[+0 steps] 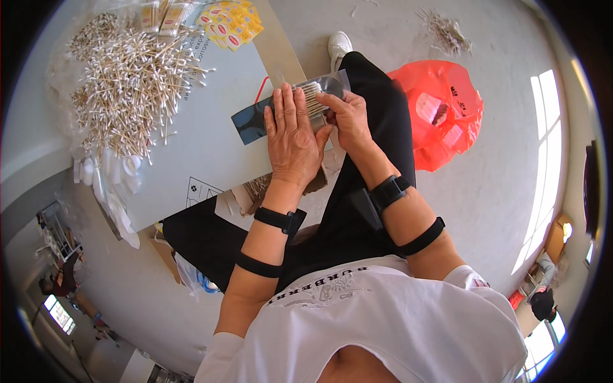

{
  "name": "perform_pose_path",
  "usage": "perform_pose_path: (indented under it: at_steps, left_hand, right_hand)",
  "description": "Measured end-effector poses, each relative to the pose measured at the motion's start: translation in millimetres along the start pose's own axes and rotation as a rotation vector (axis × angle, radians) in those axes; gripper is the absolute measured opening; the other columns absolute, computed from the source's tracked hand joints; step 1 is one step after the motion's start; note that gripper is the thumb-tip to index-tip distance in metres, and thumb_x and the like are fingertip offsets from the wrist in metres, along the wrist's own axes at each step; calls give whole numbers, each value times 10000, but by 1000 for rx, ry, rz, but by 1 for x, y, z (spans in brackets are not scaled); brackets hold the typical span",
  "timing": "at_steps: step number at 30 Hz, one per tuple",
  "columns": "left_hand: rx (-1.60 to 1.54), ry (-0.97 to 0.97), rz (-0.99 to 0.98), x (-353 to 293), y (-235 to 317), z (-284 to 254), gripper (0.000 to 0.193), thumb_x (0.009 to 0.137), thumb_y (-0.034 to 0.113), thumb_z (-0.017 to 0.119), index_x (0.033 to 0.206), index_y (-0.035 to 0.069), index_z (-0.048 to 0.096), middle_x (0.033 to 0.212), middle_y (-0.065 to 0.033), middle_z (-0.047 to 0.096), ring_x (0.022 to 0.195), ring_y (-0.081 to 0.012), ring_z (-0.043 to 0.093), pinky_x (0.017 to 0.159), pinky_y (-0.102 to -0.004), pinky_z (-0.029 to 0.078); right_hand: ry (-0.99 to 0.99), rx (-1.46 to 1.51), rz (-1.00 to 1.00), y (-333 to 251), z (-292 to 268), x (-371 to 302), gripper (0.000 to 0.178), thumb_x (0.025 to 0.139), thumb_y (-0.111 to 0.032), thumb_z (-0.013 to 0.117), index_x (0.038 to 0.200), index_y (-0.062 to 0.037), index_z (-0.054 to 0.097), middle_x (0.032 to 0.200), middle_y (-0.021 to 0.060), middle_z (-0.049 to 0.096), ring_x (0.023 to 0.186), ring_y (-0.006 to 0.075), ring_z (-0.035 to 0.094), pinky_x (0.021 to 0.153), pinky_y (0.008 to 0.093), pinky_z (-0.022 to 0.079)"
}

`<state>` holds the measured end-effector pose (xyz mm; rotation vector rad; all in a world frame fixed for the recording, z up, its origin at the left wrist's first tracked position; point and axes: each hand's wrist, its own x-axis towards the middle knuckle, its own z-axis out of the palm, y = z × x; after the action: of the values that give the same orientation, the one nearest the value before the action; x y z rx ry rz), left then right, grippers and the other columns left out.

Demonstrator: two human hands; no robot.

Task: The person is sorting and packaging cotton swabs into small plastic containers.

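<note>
My left hand point(292, 137) lies flat with its fingers stretched out, across a clear plastic bag with a dark blue end point(250, 122). A row of white-tipped cotton swabs point(312, 94) shows in or on this bag, between my two hands; which of the two I cannot tell. At the bag's right part, my right hand point(351, 122) is closed, its fingers bent round the edge and touching the swab ends. Left of both hands, a large heap of loose cotton swabs point(134, 86) rests on the grey tabletop point(223, 89).
Yellow cards point(231, 24) lie at the table's far edge, beside small packets point(174, 18). A cardboard box point(314, 184) with swabs stands below my wrists. To the right, a red plastic bag point(450, 96) sits on the floor, with a scattered pile point(447, 33) beyond it. Other people work farther off.
</note>
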<state>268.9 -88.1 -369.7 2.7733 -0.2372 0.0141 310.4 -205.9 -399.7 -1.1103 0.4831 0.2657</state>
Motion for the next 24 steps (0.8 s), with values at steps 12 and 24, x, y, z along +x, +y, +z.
perform_pose_path:
  at_steps: [12, 24]
  left_hand:
    - [-55, 2, 35, 6, -6, -7, 765, 858, 351, 594, 1415, -32, 234, 1475, -235, 219, 1382, -371, 189, 1108, -498, 162]
    - [-33, 351, -159, 142, -115, -47, 313, 753, 105, 696, 1043, 53, 592, 1030, -136, 553, 1015, -334, 503, 864, -417, 436]
  right_hand:
    - [-58, 108, 44, 3, -1, 2, 71, 813, -113, 691, 809, -54, 653, 665, -45, 578, 527, 30, 443, 485, 190, 357]
    - [-42, 175, 116, 2, -8, 5, 193, 818, -248, 718, 774, -81, 631, 659, -50, 558, 530, 24, 419, 475, 174, 320]
